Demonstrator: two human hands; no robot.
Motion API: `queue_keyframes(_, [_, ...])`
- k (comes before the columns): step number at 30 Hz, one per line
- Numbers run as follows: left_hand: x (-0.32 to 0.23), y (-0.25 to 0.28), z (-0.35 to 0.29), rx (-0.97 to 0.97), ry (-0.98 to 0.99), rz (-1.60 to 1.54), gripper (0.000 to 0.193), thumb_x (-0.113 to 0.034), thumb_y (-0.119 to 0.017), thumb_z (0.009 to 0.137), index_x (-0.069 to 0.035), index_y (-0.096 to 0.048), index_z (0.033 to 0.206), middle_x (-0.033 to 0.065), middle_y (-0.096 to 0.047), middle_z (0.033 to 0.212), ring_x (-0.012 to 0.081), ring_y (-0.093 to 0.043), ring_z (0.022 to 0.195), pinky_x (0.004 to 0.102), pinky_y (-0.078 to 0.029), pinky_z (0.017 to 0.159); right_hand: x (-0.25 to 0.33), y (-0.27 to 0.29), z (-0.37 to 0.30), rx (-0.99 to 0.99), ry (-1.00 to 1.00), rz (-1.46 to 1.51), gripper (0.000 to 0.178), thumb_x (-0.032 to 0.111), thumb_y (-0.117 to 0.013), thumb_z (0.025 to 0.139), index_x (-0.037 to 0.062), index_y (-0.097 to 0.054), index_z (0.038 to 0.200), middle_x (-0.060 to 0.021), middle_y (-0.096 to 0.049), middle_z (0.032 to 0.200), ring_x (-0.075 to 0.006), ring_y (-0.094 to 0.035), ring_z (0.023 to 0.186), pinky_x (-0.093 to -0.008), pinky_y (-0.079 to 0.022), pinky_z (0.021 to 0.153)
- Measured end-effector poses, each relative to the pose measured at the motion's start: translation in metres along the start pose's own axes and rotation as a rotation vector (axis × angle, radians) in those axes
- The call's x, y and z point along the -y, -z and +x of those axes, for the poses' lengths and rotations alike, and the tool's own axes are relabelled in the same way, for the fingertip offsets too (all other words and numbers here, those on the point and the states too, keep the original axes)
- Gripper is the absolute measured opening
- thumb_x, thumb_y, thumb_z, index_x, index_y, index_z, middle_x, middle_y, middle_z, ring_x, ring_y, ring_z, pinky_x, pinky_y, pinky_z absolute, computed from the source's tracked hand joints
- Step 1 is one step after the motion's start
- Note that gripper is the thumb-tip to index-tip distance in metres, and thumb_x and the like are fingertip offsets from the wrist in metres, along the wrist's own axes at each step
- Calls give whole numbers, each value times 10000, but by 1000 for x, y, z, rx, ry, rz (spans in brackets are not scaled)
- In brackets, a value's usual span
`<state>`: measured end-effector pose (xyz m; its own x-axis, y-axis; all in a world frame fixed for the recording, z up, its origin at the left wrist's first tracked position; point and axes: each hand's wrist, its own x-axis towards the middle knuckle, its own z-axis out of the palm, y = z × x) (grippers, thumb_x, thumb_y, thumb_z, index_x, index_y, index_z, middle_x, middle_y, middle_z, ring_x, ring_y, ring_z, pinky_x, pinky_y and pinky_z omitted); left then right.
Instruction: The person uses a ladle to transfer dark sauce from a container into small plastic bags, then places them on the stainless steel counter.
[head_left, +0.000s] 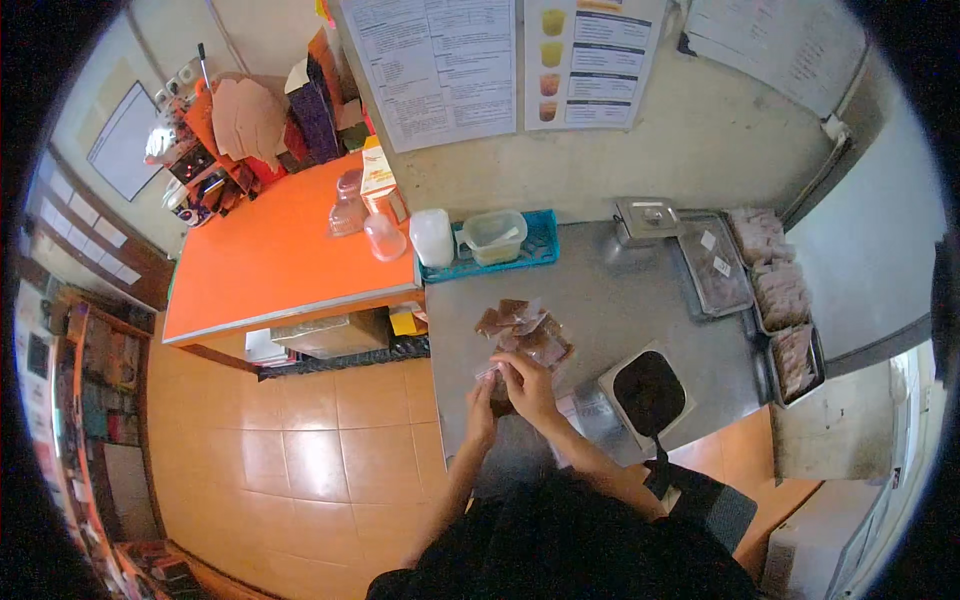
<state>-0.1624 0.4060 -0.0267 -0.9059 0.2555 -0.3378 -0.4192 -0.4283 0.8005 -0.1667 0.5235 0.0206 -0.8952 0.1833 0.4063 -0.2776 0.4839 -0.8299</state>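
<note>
My left hand (481,410) and my right hand (530,390) meet at the near side of a steel table, both closed on a small clear plastic bag (503,407) with something brown in it. The fingers pinch its upper edge, and my right hand hides part of it. Just beyond them lies a loose pile of similar flat bags with brown contents (525,330). To the right of my right forearm stands a square metal container (650,395) of dark, loose-looking stuff, with a black handle sticking out toward me.
A teal tray (542,238) at the back holds a white tub and a clear lidded container (495,235). Lidded steel pans (715,265) and trays of packed bags (782,295) line the right. An orange counter (290,255) with plastic cups adjoins on the left.
</note>
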Motion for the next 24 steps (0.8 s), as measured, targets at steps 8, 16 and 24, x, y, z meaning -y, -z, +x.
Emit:
queue_keyframes(8, [-20,-17,12,-40,-4,-123,437,-402,-485,991,-3,-576,1143,147,-653,1066,272,-693,898,387,-613,639,-92,54,63,-100,6,-594,255,31,-632,799,103,-669,1040,-95,-637,905,-334,-575,948,-463,-450,834])
queue_keyframes(16, [-3,-1,36,-98,-32,-105,453,-430,-455,997,-8,-565,1116,161,-662,1012,270,-688,871,381,-600,622,-70,64,65,190,4,103,83,102,-623,874,36,-650,917,-105,-647,841,-243,-643,822,-372,-487,728])
queue_keyframes(24, [27,4,45,-27,0,-28,546,-489,-389,1014,-8,-550,1217,131,-633,1145,223,-646,986,331,-553,768,-10,29,49,73,0,102,98,62,-562,913,24,-645,951,-100,-663,858,-239,-637,734,-339,-494,684])
